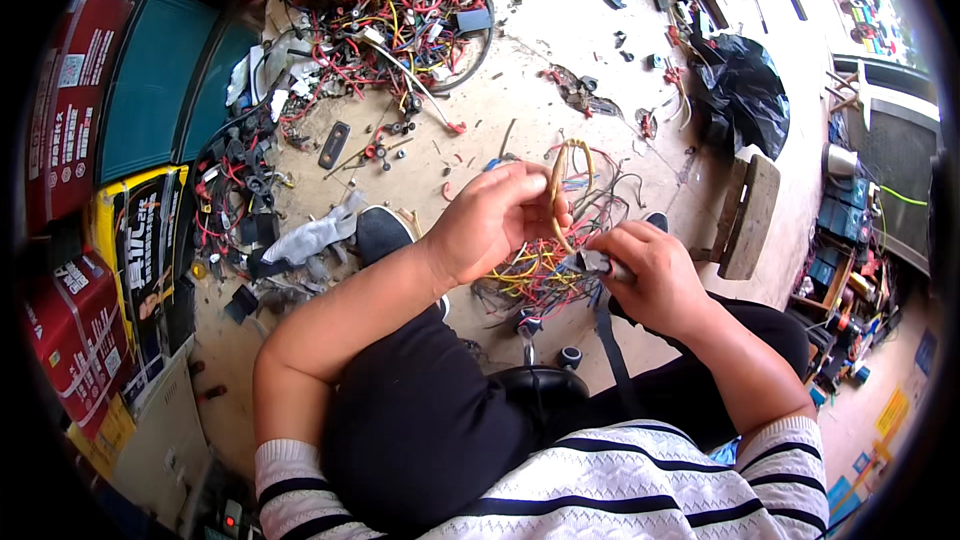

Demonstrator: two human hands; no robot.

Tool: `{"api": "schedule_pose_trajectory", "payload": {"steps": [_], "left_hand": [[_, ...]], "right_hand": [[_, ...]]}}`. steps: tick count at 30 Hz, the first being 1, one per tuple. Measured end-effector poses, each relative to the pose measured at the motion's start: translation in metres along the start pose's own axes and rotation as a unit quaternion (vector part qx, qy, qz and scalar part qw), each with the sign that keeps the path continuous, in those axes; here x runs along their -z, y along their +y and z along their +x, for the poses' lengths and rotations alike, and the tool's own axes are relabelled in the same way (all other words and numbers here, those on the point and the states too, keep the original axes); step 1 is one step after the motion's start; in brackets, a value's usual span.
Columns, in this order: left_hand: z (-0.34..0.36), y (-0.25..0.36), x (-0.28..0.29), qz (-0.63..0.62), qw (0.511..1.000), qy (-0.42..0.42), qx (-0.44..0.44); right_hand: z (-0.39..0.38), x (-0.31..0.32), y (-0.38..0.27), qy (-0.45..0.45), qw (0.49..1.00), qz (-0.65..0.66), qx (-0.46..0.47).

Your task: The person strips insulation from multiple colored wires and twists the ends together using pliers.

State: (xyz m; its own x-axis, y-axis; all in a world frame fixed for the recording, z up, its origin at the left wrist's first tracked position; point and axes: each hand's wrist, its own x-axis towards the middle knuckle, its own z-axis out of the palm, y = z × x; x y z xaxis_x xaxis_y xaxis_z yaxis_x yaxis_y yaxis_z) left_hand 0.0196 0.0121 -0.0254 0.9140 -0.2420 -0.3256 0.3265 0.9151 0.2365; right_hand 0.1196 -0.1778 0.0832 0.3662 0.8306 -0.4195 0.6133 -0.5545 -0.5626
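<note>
My left hand [500, 208] is raised over the floor between my knees, thumb and fingers pinching a looped yellow-brown wire [557, 180]. The wire's lower end runs down toward my right hand [652, 270]. That hand is closed around a small grey hand tool [594, 261] with a metallic end, close to the wire. My fingers cover much of the tool, so its exact kind is unclear. Below both hands lies a tangled heap of yellow, red and dark wires [530, 275] on the floor.
A larger heap of cables [400, 20] lies at the far left. Red boxes [80, 90] stand along the left side. A black plastic bag [745, 90] and a small wooden stool [748, 220] are at the right. Dark shoes [383, 232] flank the near heap.
</note>
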Motion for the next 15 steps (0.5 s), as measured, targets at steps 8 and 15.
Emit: {"api": "schedule_pose_trajectory", "payload": {"steps": [8, 15], "left_hand": [[-0.014, 0.019, 0.01, -0.095, 0.984, -0.126, 0.083], [-0.02, 0.022, 0.006, -0.045, 0.99, -0.133, 0.014]], "right_hand": [[0.004, -0.006, -0.01, -0.078, 0.969, 0.233, -0.039], [0.0, -0.01, -0.009, -0.108, 0.894, 0.369, -0.231]]}}
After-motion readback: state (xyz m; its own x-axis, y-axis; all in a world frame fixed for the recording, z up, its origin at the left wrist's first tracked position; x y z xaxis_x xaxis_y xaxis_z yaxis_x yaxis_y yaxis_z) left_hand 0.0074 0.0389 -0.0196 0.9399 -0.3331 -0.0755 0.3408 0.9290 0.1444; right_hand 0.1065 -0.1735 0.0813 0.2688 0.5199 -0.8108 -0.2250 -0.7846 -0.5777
